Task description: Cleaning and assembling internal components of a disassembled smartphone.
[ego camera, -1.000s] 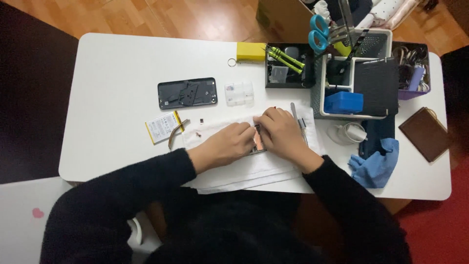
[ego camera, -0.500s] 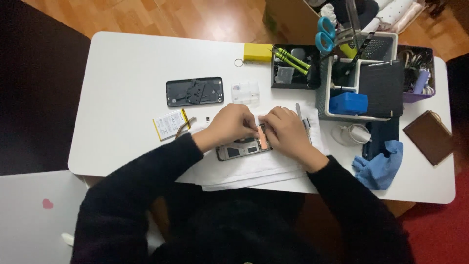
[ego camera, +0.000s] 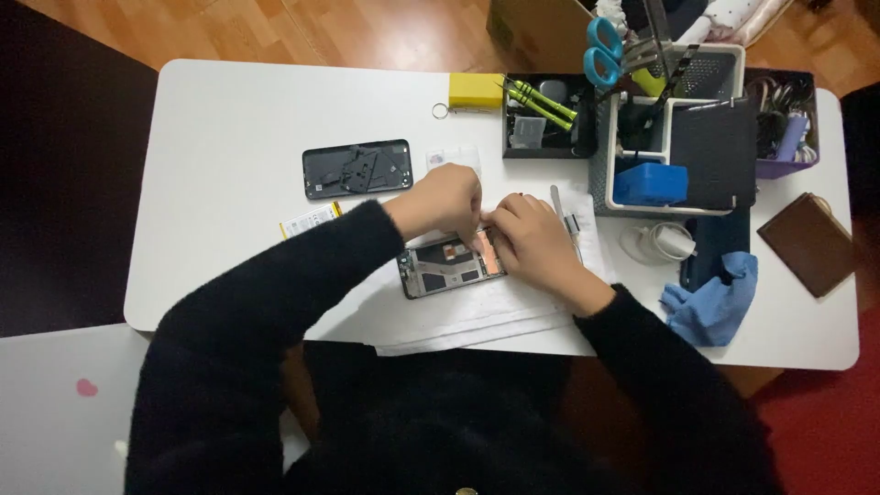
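An opened phone body [ego camera: 445, 266] with its inner boards showing lies on a stack of white paper [ego camera: 477, 312] in the middle of the white table [ego camera: 229, 119]. My left hand [ego camera: 442, 203] hovers over its upper edge, fingers bent down and pinched at the phone's right part. My right hand [ego camera: 532, 243] rests on the phone's right end, fingertips meeting those of the left. What the fingertips grip is hidden. A black phone back cover [ego camera: 357, 169] lies apart at the upper left, with a flat battery [ego camera: 310, 219] below it.
A black tray with green-handled screwdrivers [ego camera: 541, 115], a yellow block [ego camera: 476, 90], and a white organiser with a blue box [ego camera: 649, 182] and scissors [ego camera: 603, 50] stand at the back right. A blue cloth [ego camera: 713, 298], brown wallet [ego camera: 810, 243] and white cable [ego camera: 658, 242] lie right.
Both hands shifted to the phone's right end, uncovering most of the opened phone body. The camera view moved slightly.
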